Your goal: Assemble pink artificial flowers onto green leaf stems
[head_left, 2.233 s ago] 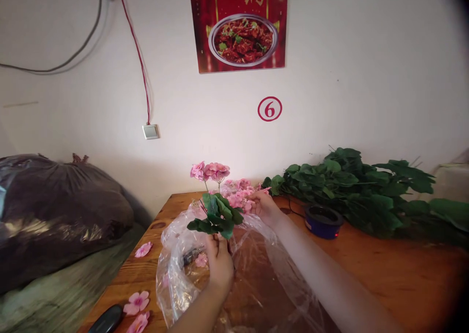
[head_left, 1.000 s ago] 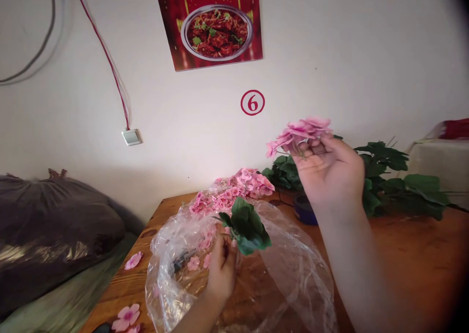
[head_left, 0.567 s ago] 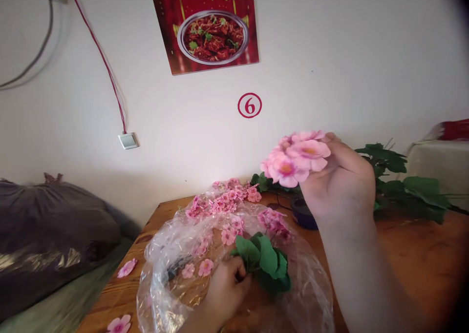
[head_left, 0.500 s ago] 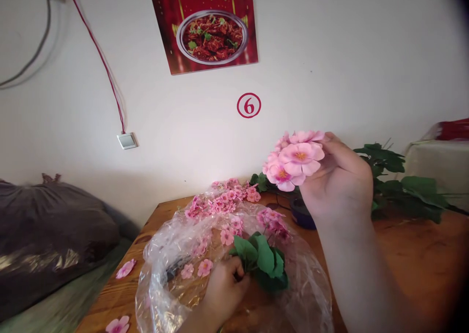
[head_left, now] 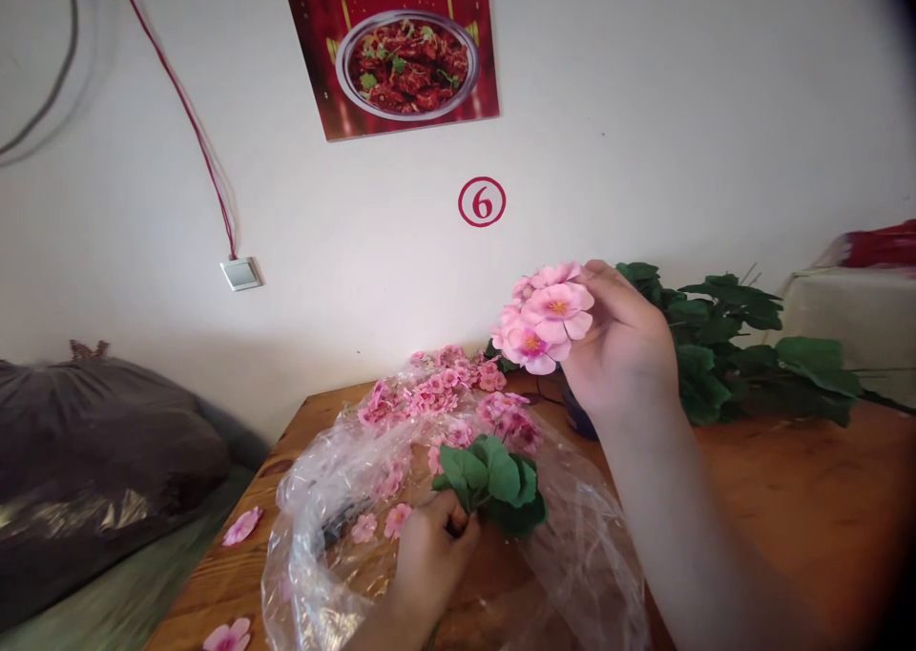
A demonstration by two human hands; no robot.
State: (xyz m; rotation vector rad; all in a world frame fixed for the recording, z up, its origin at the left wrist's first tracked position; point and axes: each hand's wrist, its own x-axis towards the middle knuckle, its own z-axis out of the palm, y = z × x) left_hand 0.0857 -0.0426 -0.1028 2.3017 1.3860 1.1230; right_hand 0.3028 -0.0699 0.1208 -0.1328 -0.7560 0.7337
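My right hand point(head_left: 619, 341) is raised above the table and shut on a cluster of pink artificial flowers point(head_left: 544, 315), with its fingers behind the blooms. Low in the view, my left hand point(head_left: 433, 560) grips the stem of a sprig of green artificial leaves point(head_left: 490, 484). That sprig sits over a crumpled clear plastic bag point(head_left: 343, 498). Pink artificial blossoms on stems point(head_left: 422, 393) lie across the bag's far side and spill towards the wall. A few small loose blooms point(head_left: 379, 527) rest on the plastic near my left hand.
The wooden table point(head_left: 787, 498) runs under everything. A pile of green artificial leaves point(head_left: 730, 346) lies along the wall at the right, with a dark blue round container point(head_left: 578, 417) behind my right hand. Loose pink flowers point(head_left: 241, 527) lie at the left table edge, beside a dark sack point(head_left: 93, 460).
The flower cluster has come away from the leafy sprig and rose with my right hand. My left hand lowered the sprig onto the bag. More blossoms show on the plastic.
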